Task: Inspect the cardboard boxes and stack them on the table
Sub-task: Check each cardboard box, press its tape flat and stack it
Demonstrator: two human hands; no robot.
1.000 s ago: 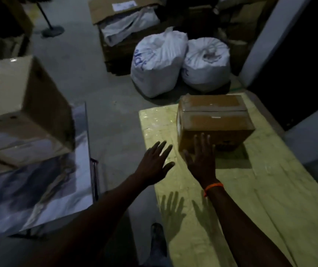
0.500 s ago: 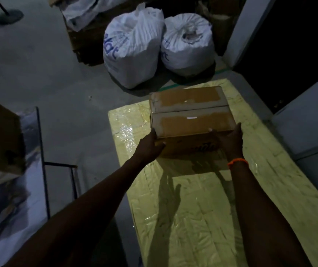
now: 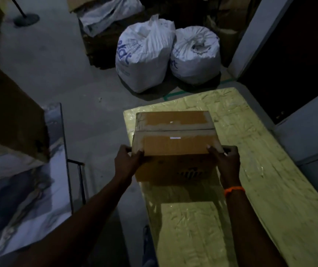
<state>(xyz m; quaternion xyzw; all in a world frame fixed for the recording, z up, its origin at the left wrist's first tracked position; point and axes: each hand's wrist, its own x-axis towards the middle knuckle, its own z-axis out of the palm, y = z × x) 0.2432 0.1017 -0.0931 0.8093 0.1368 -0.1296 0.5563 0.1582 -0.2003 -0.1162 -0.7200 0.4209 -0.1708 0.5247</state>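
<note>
**Spotter:** Where's the box [image 3: 175, 143], and what have you got on it?

**Operator:** I have it over the far-left part of the desk [image 3: 260, 189], with its left side about level with the desk's left edge. My left hand [image 3: 128, 160] grips the near-left corner and my right hand [image 3: 226, 160] grips the near-right one. Both thumbs are on top and the fingers are curled round the sides. From the shadow beneath it, I judge the near end is raised. I can't tell whether the far end rests on the desk.

**Spotter:** What worries you?

**Operator:** Mostly that grip. Both hands sit at the near end, so on a full lift the far end could sag and the box could twist out of my fingers. The taped top looks glossy, so my thumbs may slide.

**Spotter:** And the underside?

**Operator:** It's hidden. If the bottom flaps aren't sealed, the contents could drop when I turn it to inspect it.

**Spotter:** Setting it down?

**Operator:** The desk is wrapped in shiny film, so the box might skate. This close to the left edge, it could overhang and tip onto the floor. The light is dim too, so I might miss damage. The big box [image 3: 10, 116] on the left is well apart. The two sacks [image 3: 144, 54] on the floor beyond the desk are out of my way.
</note>
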